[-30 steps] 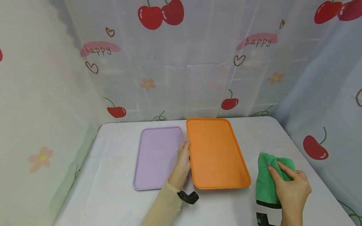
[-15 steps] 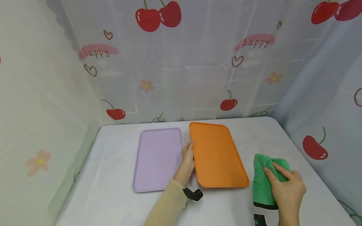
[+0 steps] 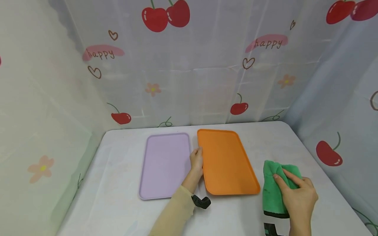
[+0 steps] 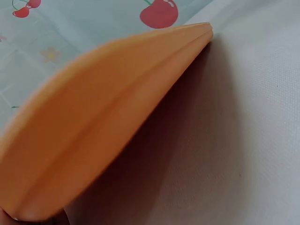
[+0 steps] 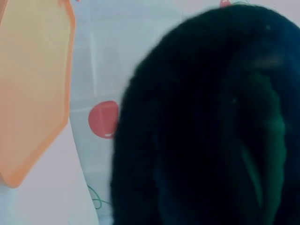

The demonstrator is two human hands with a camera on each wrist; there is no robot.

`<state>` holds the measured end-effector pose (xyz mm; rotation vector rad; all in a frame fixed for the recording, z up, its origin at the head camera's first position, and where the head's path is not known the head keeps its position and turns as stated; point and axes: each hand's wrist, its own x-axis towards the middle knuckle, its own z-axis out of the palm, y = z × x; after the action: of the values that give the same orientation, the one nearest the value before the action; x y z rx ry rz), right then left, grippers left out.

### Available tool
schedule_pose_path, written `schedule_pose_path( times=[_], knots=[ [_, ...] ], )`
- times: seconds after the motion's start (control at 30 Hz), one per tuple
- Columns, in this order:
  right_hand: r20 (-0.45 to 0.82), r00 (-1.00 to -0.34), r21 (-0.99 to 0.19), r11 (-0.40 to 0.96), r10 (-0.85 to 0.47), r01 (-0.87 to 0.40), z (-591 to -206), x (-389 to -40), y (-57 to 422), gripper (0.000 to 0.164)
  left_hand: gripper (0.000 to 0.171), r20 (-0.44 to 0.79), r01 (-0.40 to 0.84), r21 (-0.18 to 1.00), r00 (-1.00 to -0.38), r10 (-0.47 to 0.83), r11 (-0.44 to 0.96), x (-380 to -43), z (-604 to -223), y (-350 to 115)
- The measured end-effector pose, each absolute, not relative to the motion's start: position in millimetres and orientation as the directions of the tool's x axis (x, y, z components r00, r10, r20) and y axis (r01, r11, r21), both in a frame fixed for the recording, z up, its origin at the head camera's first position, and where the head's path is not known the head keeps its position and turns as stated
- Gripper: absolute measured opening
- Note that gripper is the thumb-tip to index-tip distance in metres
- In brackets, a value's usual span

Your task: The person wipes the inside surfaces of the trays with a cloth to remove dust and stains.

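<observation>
My left hand (image 3: pixel 196 161) grips the left edge of an orange tray (image 3: pixel 228 164), its fingers partly hidden by the rim. The tray's left side is raised, and in the left wrist view the tray (image 4: pixel 103 103) tilts over the white cloth with a dark shadow beneath. At the right, my right hand (image 3: pixel 299 198) pinches a folded green towel (image 3: pixel 273 193) with a black hem between thumb and fingers. In the right wrist view the dark towel (image 5: pixel 187 131) fills much of the picture and hides the hand.
A lilac tray (image 3: pixel 163 167) lies flat on the white table (image 3: pixel 118 183), left of the orange one. My left forearm crosses near its lower right corner. Curtains (image 3: pixel 192 65) printed with cherries enclose the back and both sides.
Over the second, the orange tray's far edge has come nearer and lower, and my left hand has shifted slightly right. My right hand has moved a little left with the towel.
</observation>
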<state>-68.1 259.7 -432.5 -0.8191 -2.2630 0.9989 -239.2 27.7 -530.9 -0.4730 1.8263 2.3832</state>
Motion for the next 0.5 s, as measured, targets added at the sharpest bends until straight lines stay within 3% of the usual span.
schedule_pose_path(
  times=[0.23, 0.5],
  knots=[
    [0.219, -0.674, -0.79, 0.533, 0.706, 0.302, -433.8, -68.0, 257.2, 0.039, 0.03, -0.218, -0.203, 0.97, -0.97, -0.106, -0.134, -233.3, -530.4, 26.8],
    [0.231, -0.682, -0.78, 0.551, 0.694, 0.297, -434.0, -67.1, 254.7, 0.038, 0.035, -0.1, -0.104, 0.994, -0.992, -0.082, 0.045, -227.8, -533.3, 28.5]
  ],
)
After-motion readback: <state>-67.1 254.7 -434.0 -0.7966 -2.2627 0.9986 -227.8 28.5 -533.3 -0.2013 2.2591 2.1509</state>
